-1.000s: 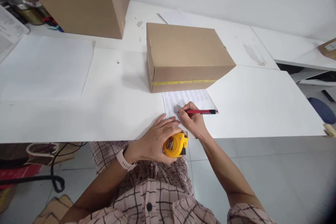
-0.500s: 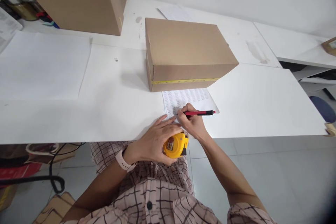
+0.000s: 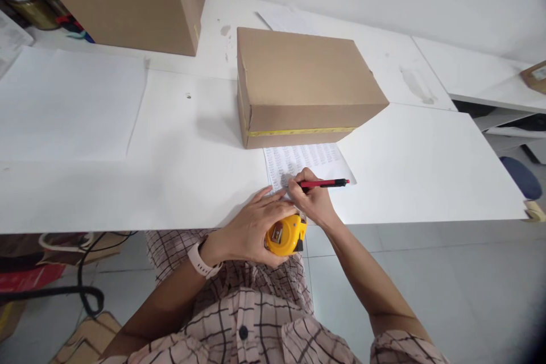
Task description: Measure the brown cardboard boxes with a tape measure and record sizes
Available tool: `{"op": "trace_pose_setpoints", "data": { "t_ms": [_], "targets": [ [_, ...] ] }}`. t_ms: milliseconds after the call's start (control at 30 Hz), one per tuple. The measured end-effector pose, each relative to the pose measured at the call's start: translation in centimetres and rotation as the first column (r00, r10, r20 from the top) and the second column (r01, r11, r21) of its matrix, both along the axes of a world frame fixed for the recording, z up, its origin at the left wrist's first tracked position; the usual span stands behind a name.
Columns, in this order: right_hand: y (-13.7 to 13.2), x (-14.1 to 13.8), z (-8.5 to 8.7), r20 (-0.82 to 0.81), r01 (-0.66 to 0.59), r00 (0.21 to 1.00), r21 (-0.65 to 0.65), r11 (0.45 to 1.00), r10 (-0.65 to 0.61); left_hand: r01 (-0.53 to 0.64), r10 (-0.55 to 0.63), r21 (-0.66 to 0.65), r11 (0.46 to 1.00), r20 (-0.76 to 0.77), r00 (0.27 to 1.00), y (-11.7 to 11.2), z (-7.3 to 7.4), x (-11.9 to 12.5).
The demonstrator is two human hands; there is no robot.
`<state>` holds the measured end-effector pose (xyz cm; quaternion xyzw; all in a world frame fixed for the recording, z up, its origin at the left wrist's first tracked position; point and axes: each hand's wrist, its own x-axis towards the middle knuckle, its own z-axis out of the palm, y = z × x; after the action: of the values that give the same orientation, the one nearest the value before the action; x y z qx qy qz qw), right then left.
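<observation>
Holding is done by both hands in the head view. A yellow tape measure (image 3: 292, 234) is gripped between the thumb and palm side of the left hand (image 3: 251, 230) at the near edge of the white table (image 3: 409, 182), its fingers half spread toward a printed sheet (image 3: 307, 156). A red-and-black pen (image 3: 323, 183) is pinched by the closed fingers of the right hand (image 3: 314, 198), its tip directed at that sheet. One tape measure, one pen and three cardboard boxes can be counted: a middle box (image 3: 302, 71), a large box (image 3: 115, 5) and a small box (image 3: 536, 77). The sheet's far end is hidden by the middle box, its near part by the hands. Blank paper (image 3: 72, 105) is seen at left.
</observation>
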<state>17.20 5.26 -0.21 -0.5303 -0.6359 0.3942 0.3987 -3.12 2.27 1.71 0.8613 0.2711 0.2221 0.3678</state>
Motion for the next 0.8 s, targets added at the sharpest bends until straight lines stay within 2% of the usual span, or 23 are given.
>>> {"op": "trace_pose_setpoints", "data": {
  "t_ms": [400, 567, 800],
  "targets": [
    [0.08, -0.14, 0.29, -0.016, 0.023, 1.000, -0.010, 1.000, -0.023, 0.000, 0.000, -0.004, 1.000, 0.012, 1.000, 0.03, -0.21, -0.03],
    [0.14, -0.27, 0.52, -0.035, 0.080, 0.996, -0.028, 0.996, -0.081, -0.001, 0.001, -0.009, 1.000, 0.008, 1.000, -0.01, -0.26, -0.04],
    [0.16, -0.38, 0.50, -0.033, 0.073, 0.997, -0.027, 0.997, -0.074, 0.005, -0.005, -0.008, 1.000, 0.004, 1.000, 0.04, -0.29, -0.07]
  ]
}}
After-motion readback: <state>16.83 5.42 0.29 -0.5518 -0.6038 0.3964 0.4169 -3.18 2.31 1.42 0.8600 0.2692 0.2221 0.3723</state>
